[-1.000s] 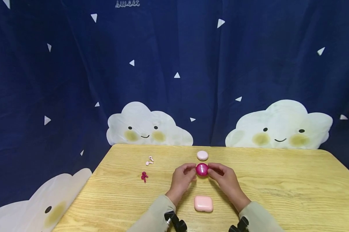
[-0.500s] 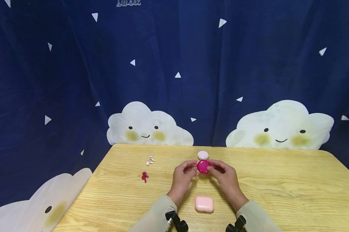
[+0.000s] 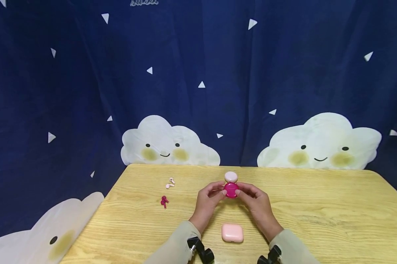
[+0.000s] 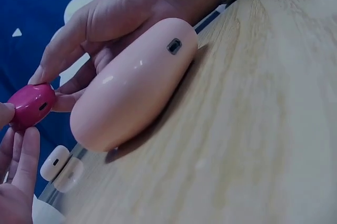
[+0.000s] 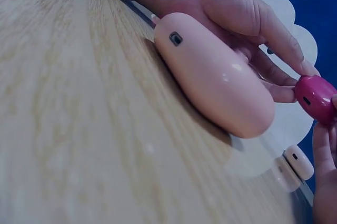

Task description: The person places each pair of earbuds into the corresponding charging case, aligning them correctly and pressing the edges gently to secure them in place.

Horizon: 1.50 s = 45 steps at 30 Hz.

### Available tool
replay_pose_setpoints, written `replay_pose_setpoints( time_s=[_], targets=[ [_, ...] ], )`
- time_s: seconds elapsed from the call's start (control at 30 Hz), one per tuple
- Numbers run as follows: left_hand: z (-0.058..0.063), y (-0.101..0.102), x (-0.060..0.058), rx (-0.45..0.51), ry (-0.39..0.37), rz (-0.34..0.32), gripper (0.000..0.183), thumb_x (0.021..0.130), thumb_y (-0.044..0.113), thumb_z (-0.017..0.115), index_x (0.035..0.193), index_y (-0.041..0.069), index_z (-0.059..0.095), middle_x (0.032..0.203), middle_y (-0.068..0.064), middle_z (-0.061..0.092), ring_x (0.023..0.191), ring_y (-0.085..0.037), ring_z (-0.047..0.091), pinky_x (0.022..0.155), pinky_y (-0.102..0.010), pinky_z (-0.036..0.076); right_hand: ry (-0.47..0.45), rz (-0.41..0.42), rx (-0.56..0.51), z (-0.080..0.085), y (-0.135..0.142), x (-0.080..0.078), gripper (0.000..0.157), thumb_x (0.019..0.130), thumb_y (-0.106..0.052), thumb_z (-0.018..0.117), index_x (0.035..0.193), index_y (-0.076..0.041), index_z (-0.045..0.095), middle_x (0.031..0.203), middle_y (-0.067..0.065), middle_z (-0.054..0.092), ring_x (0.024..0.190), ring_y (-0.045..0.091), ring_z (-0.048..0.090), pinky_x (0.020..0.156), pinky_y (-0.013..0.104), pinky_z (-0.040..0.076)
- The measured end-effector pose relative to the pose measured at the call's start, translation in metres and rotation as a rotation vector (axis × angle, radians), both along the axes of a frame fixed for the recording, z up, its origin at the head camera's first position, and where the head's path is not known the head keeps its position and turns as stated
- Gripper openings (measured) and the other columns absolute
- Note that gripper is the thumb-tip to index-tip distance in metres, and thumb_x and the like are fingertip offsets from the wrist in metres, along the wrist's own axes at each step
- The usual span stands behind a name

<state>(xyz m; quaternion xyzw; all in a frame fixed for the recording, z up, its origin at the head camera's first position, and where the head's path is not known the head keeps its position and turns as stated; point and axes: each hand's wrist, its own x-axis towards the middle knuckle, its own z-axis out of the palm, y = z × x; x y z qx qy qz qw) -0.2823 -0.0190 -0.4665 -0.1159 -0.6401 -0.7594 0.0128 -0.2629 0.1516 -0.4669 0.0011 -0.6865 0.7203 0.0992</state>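
Note:
A magenta round earbud case (image 3: 231, 190) is gripped from both sides, clear of the table. My left hand (image 3: 206, 204) pinches its left edge, thumb on the near face and fingers behind. Opposite it, my right hand (image 3: 257, 207) grips the right edge with thumb and fingertips. The case's lid looks closed, and a small charging port shows on the magenta case (image 4: 32, 105) in the left wrist view. Just beyond stands a pale pink earbud case (image 3: 231, 176), partly overlapped by the magenta one. Between the forearms lies a larger pink earbud case (image 3: 232, 233).
On the left of the wooden table (image 3: 317, 205) lie a pair of magenta earbuds (image 3: 164, 201) and a pair of pale pink earbuds (image 3: 170, 183). Behind the table's far edge hangs a dark blue curtain (image 3: 198, 55) with clouds and triangles.
Both hands have tipped the magenta case and moved it slightly away, closer to the pale pink case. The left thumb has come round onto its near face.

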Motion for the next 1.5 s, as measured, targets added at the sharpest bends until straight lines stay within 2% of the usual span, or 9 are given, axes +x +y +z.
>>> replay_pose_setpoints(
  time_s=[0.17, 0.27, 0.4, 0.57, 0.7, 0.9, 1.03, 1.3, 1.5],
  targets=[
    [-0.0065, 0.0000, 0.0000, -0.019, -0.021, 0.004, 0.031, 0.086, 0.007, 0.071, 0.116, 0.003, 0.068, 0.106, -0.010, 0.067, 0.091, -0.016, 0.064, 0.081, -0.032, 0.054, 0.014, 0.036, -0.020, -0.0034, 0.0016, 0.0018, 0.044, 0.083, -0.023, 0.077, 0.120, -0.002, 0.065, 0.111, 0.007, 0.068, 0.094, 0.012, 0.063, 0.079, 0.028, 0.054],
    [-0.0077, -0.0017, 0.0004, -0.061, 0.005, 0.022, 0.030, 0.086, 0.009, 0.071, 0.116, 0.006, 0.069, 0.107, -0.008, 0.068, 0.092, -0.016, 0.062, 0.079, -0.027, 0.052, 0.018, 0.083, -0.078, -0.0040, 0.0013, 0.0026, 0.045, 0.084, -0.018, 0.075, 0.122, 0.001, 0.062, 0.108, 0.007, 0.069, 0.092, 0.013, 0.065, 0.080, 0.032, 0.055],
    [-0.0057, -0.0029, 0.0003, -0.069, 0.038, 0.022, 0.029, 0.088, 0.011, 0.070, 0.116, 0.007, 0.069, 0.109, -0.009, 0.068, 0.095, -0.016, 0.061, 0.081, -0.025, 0.051, 0.036, 0.133, -0.135, -0.0027, 0.0004, 0.0019, 0.043, 0.086, -0.013, 0.073, 0.123, 0.004, 0.060, 0.108, 0.011, 0.070, 0.093, 0.017, 0.068, 0.082, 0.038, 0.054],
    [-0.0032, -0.0033, -0.0007, -0.001, 0.003, -0.026, 0.029, 0.089, 0.009, 0.068, 0.118, 0.006, 0.067, 0.110, -0.013, 0.066, 0.090, -0.017, 0.064, 0.079, -0.033, 0.056, 0.042, 0.132, -0.098, -0.0012, -0.0007, 0.0003, 0.044, 0.086, -0.013, 0.073, 0.124, 0.003, 0.060, 0.108, 0.014, 0.070, 0.094, 0.015, 0.068, 0.081, 0.034, 0.055],
    [-0.0036, -0.0035, -0.0012, 0.031, -0.012, -0.052, 0.029, 0.090, 0.006, 0.066, 0.119, 0.004, 0.065, 0.108, -0.015, 0.065, 0.084, -0.019, 0.065, 0.073, -0.034, 0.057, 0.037, 0.126, -0.076, -0.0008, -0.0008, -0.0006, 0.043, 0.087, -0.014, 0.073, 0.125, 0.002, 0.060, 0.109, 0.019, 0.068, 0.094, 0.014, 0.068, 0.079, 0.031, 0.056],
    [-0.0047, -0.0036, -0.0008, 0.007, 0.000, -0.081, 0.028, 0.091, 0.007, 0.064, 0.119, 0.006, 0.064, 0.108, -0.010, 0.063, 0.081, -0.024, 0.059, 0.062, -0.027, 0.054, 0.041, 0.158, -0.108, 0.0002, -0.0015, 0.0013, 0.041, 0.088, -0.011, 0.071, 0.124, 0.005, 0.059, 0.111, 0.017, 0.066, 0.096, 0.016, 0.066, 0.084, 0.036, 0.054],
    [-0.0041, -0.0033, 0.0000, -0.012, 0.018, -0.098, 0.023, 0.093, 0.008, 0.063, 0.115, 0.004, 0.065, 0.108, -0.008, 0.062, 0.083, -0.026, 0.059, 0.061, -0.025, 0.053, 0.074, 0.192, -0.122, 0.0007, -0.0016, 0.0025, 0.039, 0.089, -0.009, 0.069, 0.120, 0.010, 0.059, 0.110, 0.012, 0.066, 0.097, 0.015, 0.065, 0.086, 0.038, 0.053],
    [-0.0030, -0.0036, 0.0015, -0.024, 0.030, -0.121, 0.020, 0.095, 0.006, 0.059, 0.113, 0.004, 0.066, 0.115, -0.011, 0.061, 0.089, -0.027, 0.059, 0.064, -0.026, 0.054, 0.085, 0.216, -0.078, -0.0008, 0.0000, 0.0025, 0.036, 0.091, -0.010, 0.067, 0.119, 0.011, 0.059, 0.113, 0.008, 0.065, 0.100, 0.011, 0.063, 0.086, 0.029, 0.053],
    [-0.0029, -0.0042, 0.0016, -0.033, 0.032, -0.123, 0.020, 0.095, 0.005, 0.059, 0.113, 0.004, 0.066, 0.114, -0.015, 0.061, 0.089, -0.028, 0.059, 0.063, -0.026, 0.053, 0.068, 0.215, -0.072, -0.0010, -0.0006, 0.0020, 0.037, 0.091, -0.012, 0.067, 0.121, 0.009, 0.059, 0.117, 0.008, 0.063, 0.102, 0.012, 0.062, 0.085, 0.027, 0.053]
  ],
)
